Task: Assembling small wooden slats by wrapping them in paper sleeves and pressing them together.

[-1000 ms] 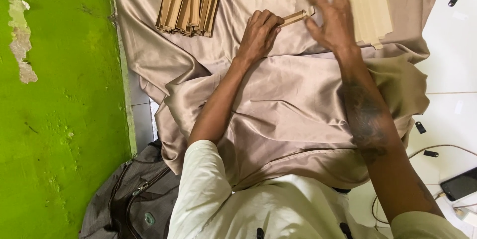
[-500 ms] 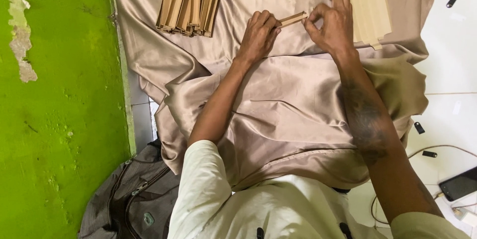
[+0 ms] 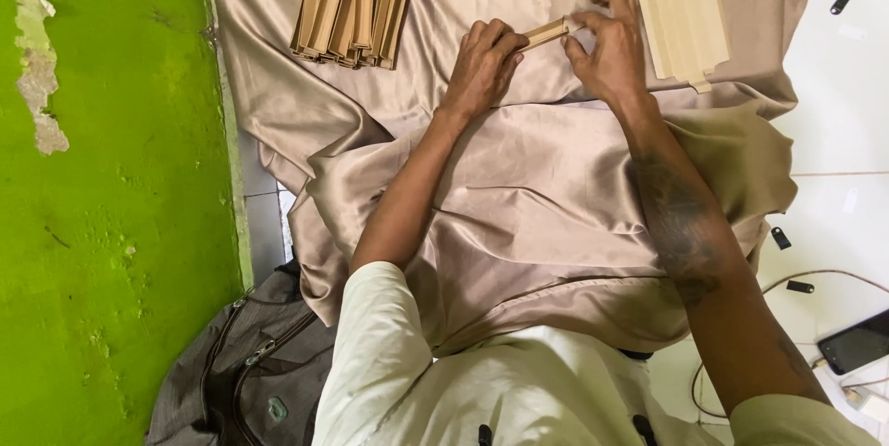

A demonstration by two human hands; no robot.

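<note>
Tan folded paper strip [image 3: 548, 32] pinched between left hand [image 3: 482, 66] and right hand [image 3: 607, 52], over satin cloth [image 3: 519, 187]; folded-strip pile [image 3: 352, 3] at 10 o'clock, flat strips [image 3: 683, 15] at 2 o'clock.

Dark phone screen [image 3: 857, 341] — lower right

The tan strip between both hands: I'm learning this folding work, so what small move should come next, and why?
Probably press its right end flat: the left hand and right hand both pinch the tan strip, while the folded pile lies apart on the cloth.
</note>
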